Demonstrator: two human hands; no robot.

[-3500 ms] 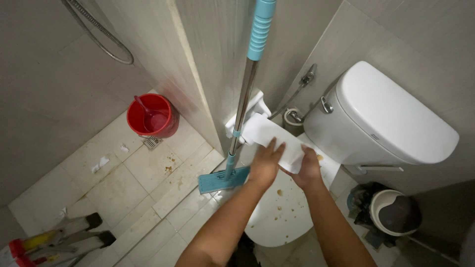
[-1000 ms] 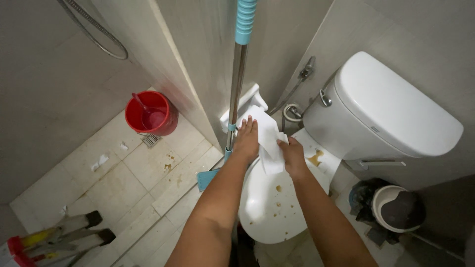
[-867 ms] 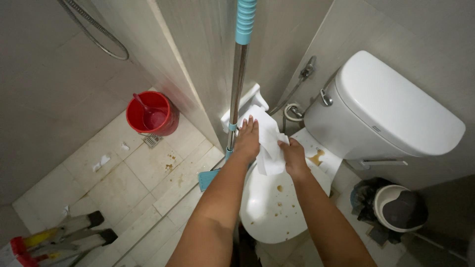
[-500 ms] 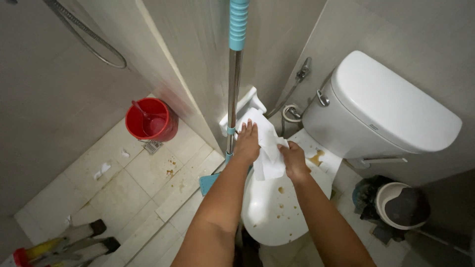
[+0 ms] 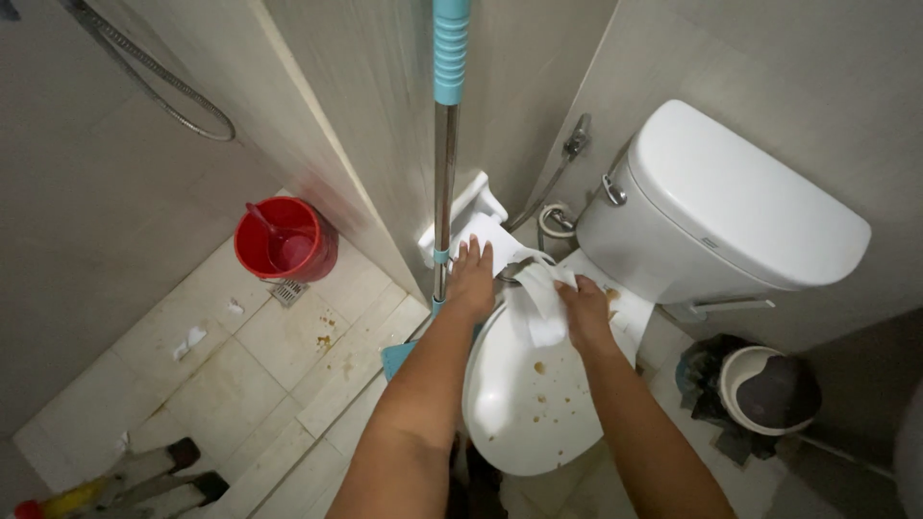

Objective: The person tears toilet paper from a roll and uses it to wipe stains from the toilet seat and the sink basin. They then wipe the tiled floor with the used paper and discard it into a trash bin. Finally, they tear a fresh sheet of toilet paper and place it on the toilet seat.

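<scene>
Seen from above in a tiled bathroom, left to right. Upper left of the frame: shower hose (image 5: 163, 91) looping down the grey wall. Lower left corner: red, yellow and grey tool handles (image 5: 125, 476) lying on the stained floor tiles (image 5: 221, 375). Left of centre: red bucket (image 5: 286, 240) with a scoop inside, standing just beside a small floor drain (image 5: 286, 291). Centre: mop handle (image 5: 445, 144), steel with a blue sleeve at the top, rising upright along the wall corner, its blue head partly hidden behind the forearm. Just right of the handle: left hand (image 5: 473, 284), fingers spread flat and open, pressed on the back left edge of the closed toilet lid (image 5: 524, 404), gripping nothing. Lid white, spotted with brown stains. Centre right: white paper towel (image 5: 540, 300), crumpled, lying at the back of the lid near the hinge, touching the lid surface. Right hand (image 5: 586, 312) closed on the paper towel, grip pinching its right side. More brown smears on the white base beside that hand. Behind: bidet sprayer hose (image 5: 562, 183) hanging on the wall, and the white cistern (image 5: 731, 207) filling the upper right. Lower right: small bin (image 5: 769, 389) with a dark liner on the floor, next to the toilet base.
</scene>
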